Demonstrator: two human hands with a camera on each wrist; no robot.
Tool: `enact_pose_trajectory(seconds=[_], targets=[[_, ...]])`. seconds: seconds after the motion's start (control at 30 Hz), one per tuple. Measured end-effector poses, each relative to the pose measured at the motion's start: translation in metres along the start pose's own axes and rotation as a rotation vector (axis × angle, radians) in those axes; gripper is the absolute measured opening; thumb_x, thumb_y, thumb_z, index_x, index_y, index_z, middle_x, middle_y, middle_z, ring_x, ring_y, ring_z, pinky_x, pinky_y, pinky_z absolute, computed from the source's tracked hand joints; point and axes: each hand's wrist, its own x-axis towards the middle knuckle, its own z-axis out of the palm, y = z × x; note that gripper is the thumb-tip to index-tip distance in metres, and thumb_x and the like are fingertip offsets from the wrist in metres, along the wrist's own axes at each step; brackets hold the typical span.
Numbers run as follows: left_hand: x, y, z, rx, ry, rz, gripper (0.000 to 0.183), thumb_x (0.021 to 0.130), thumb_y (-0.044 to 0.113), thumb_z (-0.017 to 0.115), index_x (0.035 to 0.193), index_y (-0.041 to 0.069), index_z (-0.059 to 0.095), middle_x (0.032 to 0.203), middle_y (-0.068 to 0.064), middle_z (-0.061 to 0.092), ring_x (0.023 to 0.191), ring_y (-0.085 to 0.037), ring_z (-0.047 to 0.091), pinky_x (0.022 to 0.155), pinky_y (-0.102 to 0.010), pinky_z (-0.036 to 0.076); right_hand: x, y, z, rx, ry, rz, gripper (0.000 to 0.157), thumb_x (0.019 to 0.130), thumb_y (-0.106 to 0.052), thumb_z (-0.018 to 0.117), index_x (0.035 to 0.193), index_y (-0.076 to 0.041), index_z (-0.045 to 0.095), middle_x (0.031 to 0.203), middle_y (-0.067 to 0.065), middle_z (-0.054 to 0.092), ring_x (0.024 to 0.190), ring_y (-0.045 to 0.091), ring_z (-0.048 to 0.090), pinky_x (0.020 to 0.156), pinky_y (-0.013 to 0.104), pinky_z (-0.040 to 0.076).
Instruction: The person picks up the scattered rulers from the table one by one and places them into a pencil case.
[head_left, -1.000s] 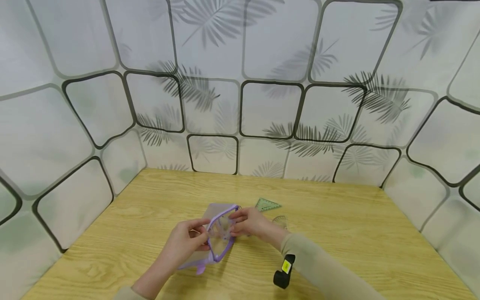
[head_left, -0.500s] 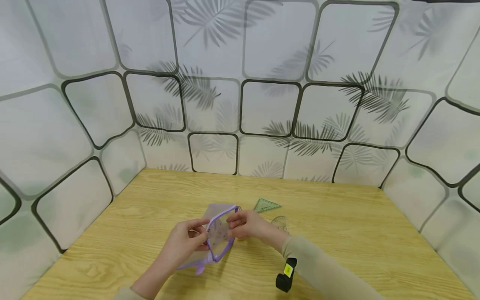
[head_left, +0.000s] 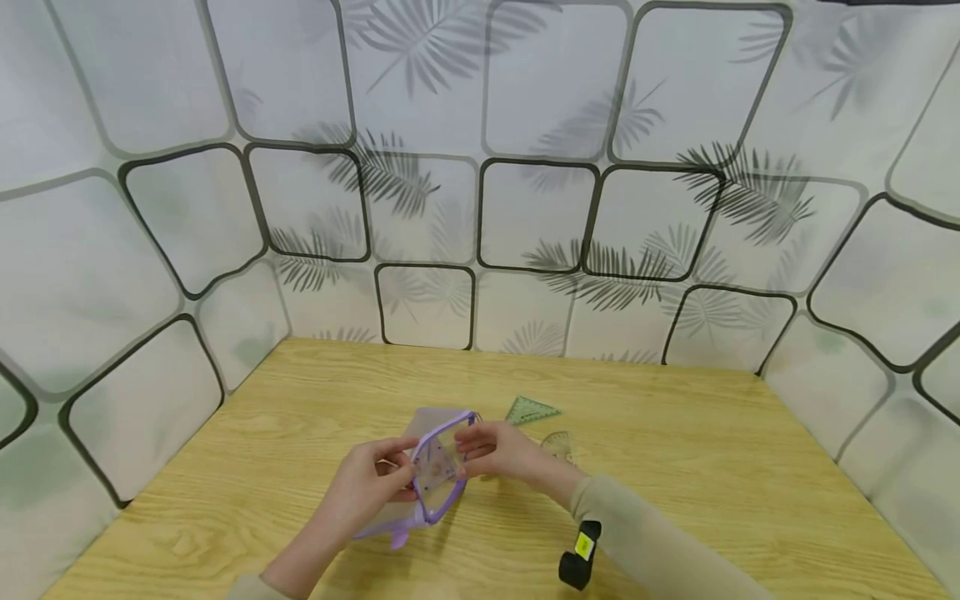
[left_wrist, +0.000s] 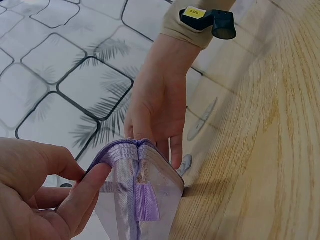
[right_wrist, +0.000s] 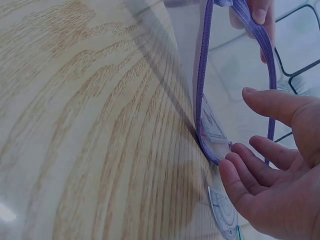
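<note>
A purple-edged, see-through zip pouch (head_left: 448,503) lies on the table with its mouth spread apart. My left hand (head_left: 367,479) pinches the near edge of that mouth between thumb and fingers; the left wrist view shows the purple zip and a small fabric tab (left_wrist: 148,202). Just outside the mouth is my right hand (right_wrist: 280,170), palm turned toward the pouch, fingers loosely bent and holding nothing. Inside the pouch rests a clear flat drawing piece with printed marks (right_wrist: 214,122), partly hidden by the pouch's edge.
Behind the right hand lies a green triangular set square (head_left: 531,410). A clear protractor (head_left: 558,444) sits close to the right forearm. Patterned curtains (head_left: 540,217) rise around the back and sides of the wooden table (head_left: 675,467).
The right hand has drawn back slightly from the pouch's mouth, and the clear piece now lies inside, away from its fingers. The left hand keeps its pinch on the edge.
</note>
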Motion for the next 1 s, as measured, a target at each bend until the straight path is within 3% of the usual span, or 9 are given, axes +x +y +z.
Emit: enact_pose_trajectory(seconds=[0.3,0.53,0.73,1.0], targets=[[0.008,0.001,-0.007,-0.007,-0.022,0.004,0.043,0.087,-0.004,0.060,0.130,-0.012,0.057,0.090,-0.011,0.061,0.076,-0.015,0.066,0.066,-0.026,0.066,0.001,-0.004,-0.006,-0.013,0.016,-0.044,0.059,0.084,-0.012,0.076,0.137,0.002,0.054,0.129,0.020,0.064,0.115,0.034,0.062,0.089,0.029,0.059],[0.014,0.004,-0.011,-0.011,-0.016,-0.009,0.042,0.087,-0.005,0.059,0.129,-0.010,0.059,0.089,-0.011,0.061,0.076,-0.015,0.066,0.066,-0.025,0.066,0.004,-0.003,-0.012,-0.082,0.041,-0.073,0.061,0.084,-0.016,0.077,0.138,0.000,0.053,0.129,0.016,0.064,0.119,0.033,0.059,0.104,0.044,0.053],[0.017,0.007,-0.007,-0.010,-0.008,-0.016,0.042,0.087,-0.005,0.060,0.129,-0.010,0.059,0.090,-0.012,0.061,0.076,-0.015,0.066,0.066,-0.026,0.066,0.004,-0.001,-0.021,-0.093,0.027,-0.114,0.061,0.085,-0.016,0.076,0.139,0.001,0.052,0.131,0.018,0.062,0.120,0.035,0.057,0.107,0.053,0.050],[0.021,0.011,-0.003,-0.015,0.010,-0.022,0.042,0.086,-0.005,0.060,0.127,-0.010,0.060,0.090,-0.011,0.061,0.076,-0.015,0.066,0.065,-0.026,0.066,0.007,0.007,-0.031,-0.105,0.034,-0.123,0.057,0.086,-0.015,0.075,0.137,0.000,0.054,0.131,0.018,0.062,0.121,0.036,0.056,0.101,0.046,0.056]])
